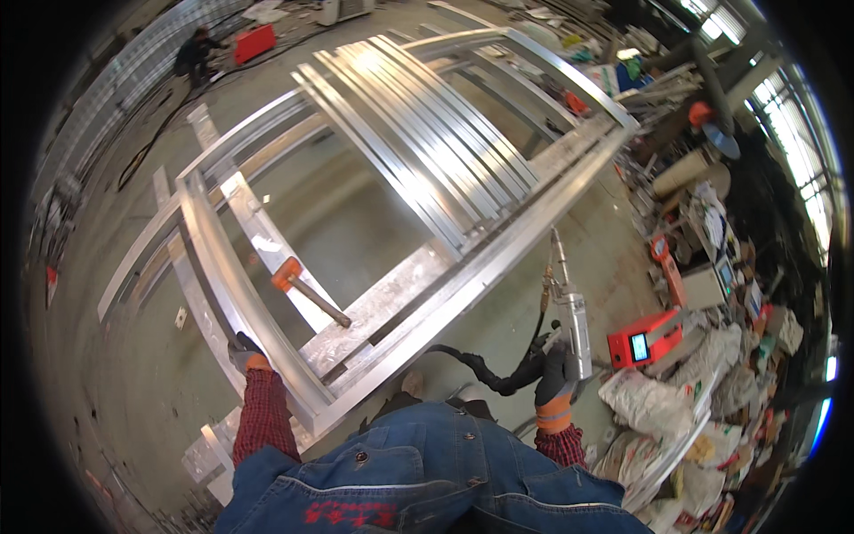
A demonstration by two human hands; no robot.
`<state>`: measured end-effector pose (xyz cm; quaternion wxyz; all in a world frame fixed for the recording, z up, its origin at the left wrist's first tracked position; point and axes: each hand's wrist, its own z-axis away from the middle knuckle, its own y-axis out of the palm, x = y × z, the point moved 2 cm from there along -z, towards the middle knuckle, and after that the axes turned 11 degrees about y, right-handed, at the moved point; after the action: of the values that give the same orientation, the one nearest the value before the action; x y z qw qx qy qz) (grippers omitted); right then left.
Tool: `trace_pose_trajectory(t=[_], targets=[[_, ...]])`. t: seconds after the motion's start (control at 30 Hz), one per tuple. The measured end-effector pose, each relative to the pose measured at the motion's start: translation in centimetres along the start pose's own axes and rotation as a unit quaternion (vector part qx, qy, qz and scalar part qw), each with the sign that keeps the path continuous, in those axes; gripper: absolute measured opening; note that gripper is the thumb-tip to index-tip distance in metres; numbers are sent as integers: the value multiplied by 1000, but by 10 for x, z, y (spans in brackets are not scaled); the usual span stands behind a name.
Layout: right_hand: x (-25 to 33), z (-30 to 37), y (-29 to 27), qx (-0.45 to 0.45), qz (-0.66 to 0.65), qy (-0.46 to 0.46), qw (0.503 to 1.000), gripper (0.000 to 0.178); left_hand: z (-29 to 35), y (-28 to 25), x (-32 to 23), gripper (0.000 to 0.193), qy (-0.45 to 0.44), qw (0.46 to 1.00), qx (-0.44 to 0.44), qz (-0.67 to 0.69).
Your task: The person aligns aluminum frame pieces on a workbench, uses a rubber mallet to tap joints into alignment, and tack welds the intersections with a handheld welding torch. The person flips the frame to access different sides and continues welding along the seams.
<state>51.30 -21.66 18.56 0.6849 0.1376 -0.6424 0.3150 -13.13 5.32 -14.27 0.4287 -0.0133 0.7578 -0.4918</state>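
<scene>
A large silvery metal frame (498,274) lies tilted across the view, with several parallel metal slats (427,133) set across its far part. My left hand (247,351), in a dark glove with an orange cuff, grips the frame's near-left rail; its fingertips are partly hidden. In my gloved right hand (557,372) is a welding gun (576,334), its thin nozzle pointing up toward the frame's near long rail, apart from it. A black hose trails from the gun to the left. On the frame's lower crosspiece rests a mallet (309,291) with an orange head and brown handle.
To the right, a red machine with a lit screen (642,345) stands by white sacks (654,400) and heaped clutter. Metal beams (267,233) support the frame. Far left, another person (196,55) crouches near a red box (255,43). Cables (142,151) run over the floor.
</scene>
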Motion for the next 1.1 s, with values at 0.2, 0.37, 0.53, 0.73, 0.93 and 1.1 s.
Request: trace_pose_trajectory(t=[0.2, 0.37, 0.53, 0.73, 0.93, 1.1], targets=[[0, -93, 13, 49, -55, -15, 997, 27, 108, 48, -120, 51, -29, 851, -11, 524], [15, -178, 17, 190, 19, -19, 981, 35, 271, 112, -293, 66, 158, 933, 183, 267], [19, -262, 4, 252, 24, -24, 967, 32, 343, 169, -386, 93, 68, 928, 261, 258], [27, -373, -37, 185, -33, 19, 982, 28, 319, 228, -413, 100, 27, 952, 197, 234], [26, -437, -61, 106, -129, 63, 984, 33, 281, 232, -464, 113, 55, 967, 192, 157], [14, -459, -85, 67, -158, 67, 983, 33, 274, 226, -515, 105, 115, 985, 126, 9]])
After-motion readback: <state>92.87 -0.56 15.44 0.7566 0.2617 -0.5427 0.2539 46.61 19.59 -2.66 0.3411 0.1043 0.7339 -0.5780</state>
